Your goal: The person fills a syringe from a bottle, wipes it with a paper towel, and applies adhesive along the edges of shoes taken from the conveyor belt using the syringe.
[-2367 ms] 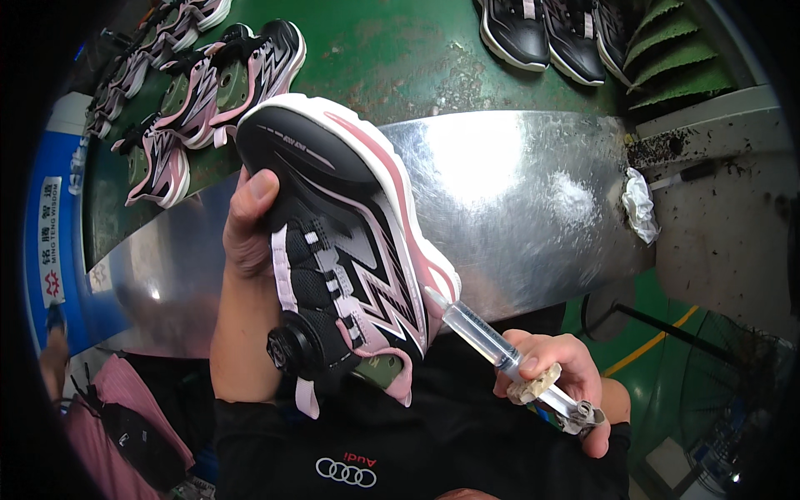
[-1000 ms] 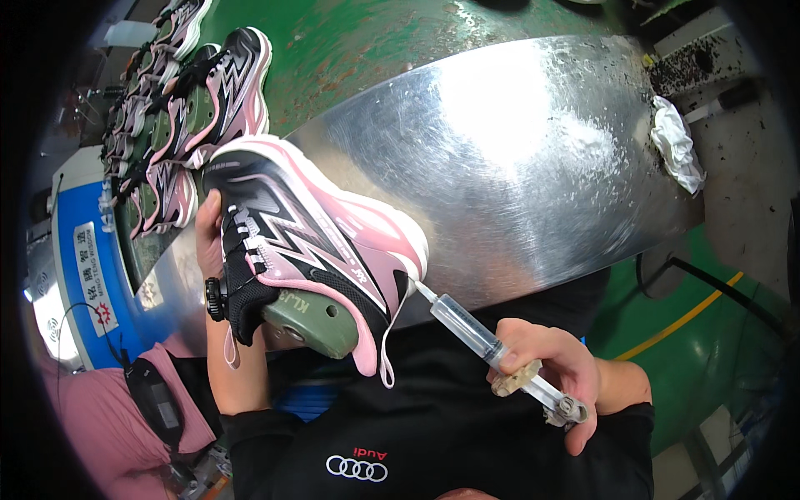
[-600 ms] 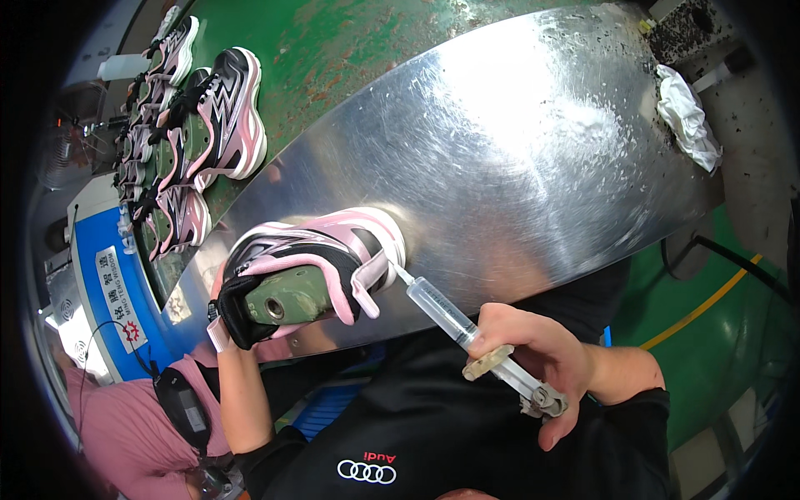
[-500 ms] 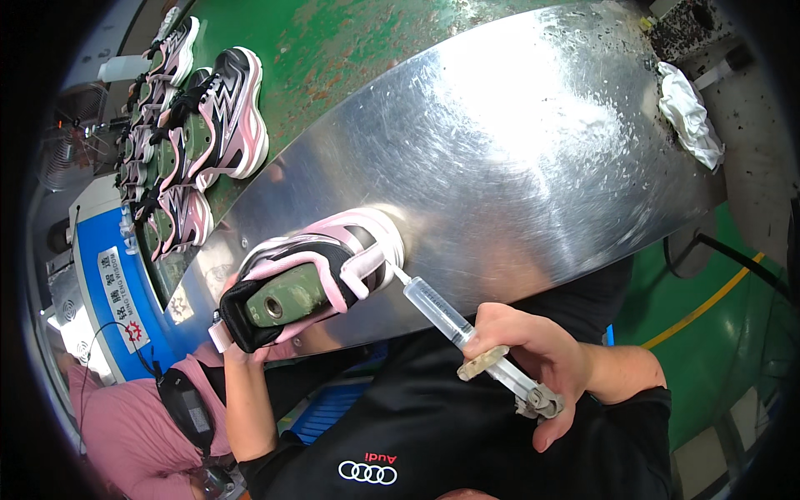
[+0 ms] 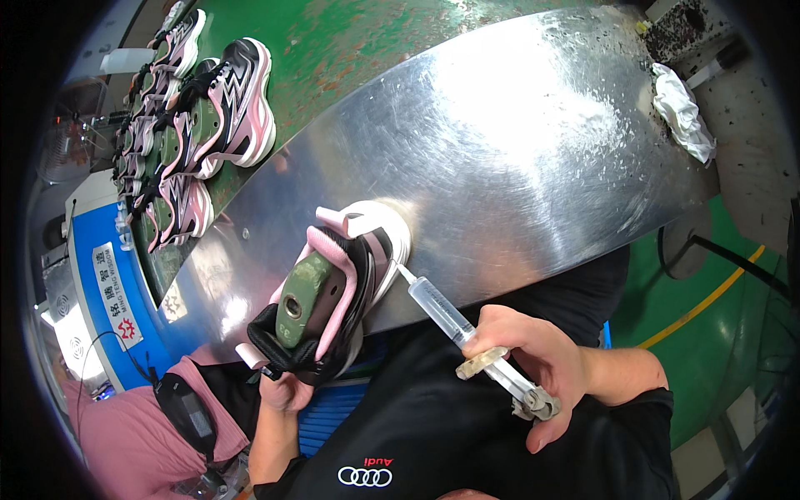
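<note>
A pink, black and white sneaker [image 5: 354,275] is tilted over the near edge of the metal table, a green shoe last [image 5: 304,304] inside it. My left hand [image 5: 286,390] grips it from beneath at the toe end; the shoe hides most of the fingers. In my right hand [image 5: 537,362] is a clear plastic syringe [image 5: 442,312], thumb and fingers wrapped round its barrel and plunger end. The syringe's nozzle points up and left, at the seam between the heel's upper and the white sole. Whether the tip touches the shoe I cannot tell.
The shiny metal table [image 5: 500,167] spans the middle. Several similar sneakers [image 5: 237,104] stand along the left on a green surface. A crumpled white cloth [image 5: 683,112] lies at the table's far right. A person in a pink top [image 5: 158,433] is close at the lower left, beside a blue machine panel [image 5: 108,283].
My left hand has turned the sneaker and shifted it right, so its heel side now faces the nozzle. The right hand and syringe have barely moved.
</note>
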The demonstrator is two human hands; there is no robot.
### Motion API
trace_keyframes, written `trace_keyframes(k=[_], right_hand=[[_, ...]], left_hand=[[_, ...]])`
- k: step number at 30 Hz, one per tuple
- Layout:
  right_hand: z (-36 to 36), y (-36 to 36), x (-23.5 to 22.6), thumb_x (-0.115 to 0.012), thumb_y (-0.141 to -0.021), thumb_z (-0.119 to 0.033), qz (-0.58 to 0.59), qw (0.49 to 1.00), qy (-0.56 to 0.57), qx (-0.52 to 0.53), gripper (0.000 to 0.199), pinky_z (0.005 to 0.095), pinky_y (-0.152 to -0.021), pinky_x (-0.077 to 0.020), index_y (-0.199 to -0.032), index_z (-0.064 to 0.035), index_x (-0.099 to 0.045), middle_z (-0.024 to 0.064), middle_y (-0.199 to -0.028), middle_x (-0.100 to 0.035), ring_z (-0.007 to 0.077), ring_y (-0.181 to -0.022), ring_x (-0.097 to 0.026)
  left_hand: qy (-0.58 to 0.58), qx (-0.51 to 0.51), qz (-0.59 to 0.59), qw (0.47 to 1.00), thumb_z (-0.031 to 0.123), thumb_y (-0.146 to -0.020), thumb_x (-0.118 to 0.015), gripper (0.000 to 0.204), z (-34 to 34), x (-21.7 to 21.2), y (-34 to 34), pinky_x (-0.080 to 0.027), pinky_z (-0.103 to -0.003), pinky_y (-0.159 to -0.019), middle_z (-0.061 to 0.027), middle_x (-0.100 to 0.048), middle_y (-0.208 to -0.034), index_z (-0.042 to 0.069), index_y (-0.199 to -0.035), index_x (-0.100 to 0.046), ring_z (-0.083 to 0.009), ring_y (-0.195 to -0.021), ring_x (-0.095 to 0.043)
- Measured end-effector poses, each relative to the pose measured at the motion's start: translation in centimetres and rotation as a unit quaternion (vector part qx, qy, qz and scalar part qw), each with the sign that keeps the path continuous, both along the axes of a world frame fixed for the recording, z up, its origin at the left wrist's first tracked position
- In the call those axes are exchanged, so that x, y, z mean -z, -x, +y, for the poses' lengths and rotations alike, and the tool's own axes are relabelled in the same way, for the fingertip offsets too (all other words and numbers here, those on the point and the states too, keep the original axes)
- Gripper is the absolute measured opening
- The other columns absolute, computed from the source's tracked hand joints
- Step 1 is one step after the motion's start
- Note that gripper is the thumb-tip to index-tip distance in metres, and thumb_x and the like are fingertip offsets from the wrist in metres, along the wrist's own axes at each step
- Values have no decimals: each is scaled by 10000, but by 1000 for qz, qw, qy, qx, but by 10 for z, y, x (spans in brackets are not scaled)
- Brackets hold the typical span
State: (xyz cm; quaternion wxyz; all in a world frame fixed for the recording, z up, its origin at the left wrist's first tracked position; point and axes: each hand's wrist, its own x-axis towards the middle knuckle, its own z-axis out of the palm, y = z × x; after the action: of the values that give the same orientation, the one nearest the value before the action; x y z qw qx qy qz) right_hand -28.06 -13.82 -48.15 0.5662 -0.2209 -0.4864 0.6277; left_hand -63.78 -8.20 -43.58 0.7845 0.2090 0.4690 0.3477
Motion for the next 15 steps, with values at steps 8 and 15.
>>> trace_keyframes(k=[8,15], right_hand=[[-2,1,-19,-826,-536,-449,-41,999,-15,16,920,305,-672,-424,-1254,-15,-448,81,-1125,-539,215,-865,-497],[-5,-4,-43,-831,-555,-429,-42,999,32,-13,886,311,-703,-415,-1234,6,-464,101,-1133,-546,221,-876,-509]], left_hand=[[1,60,-31,998,103,-703,-731,924,-21,1,-50,-363,-438,-1039,-206,-366,-1381,-12,-1418,-157,-329,-1243,-431],[40,63,-100,992,-45,-705,-589,861,-33,8,-73,-328,-476,-1051,-197,-368,-1384,5,-1430,-126,-339,-1255,-414]])
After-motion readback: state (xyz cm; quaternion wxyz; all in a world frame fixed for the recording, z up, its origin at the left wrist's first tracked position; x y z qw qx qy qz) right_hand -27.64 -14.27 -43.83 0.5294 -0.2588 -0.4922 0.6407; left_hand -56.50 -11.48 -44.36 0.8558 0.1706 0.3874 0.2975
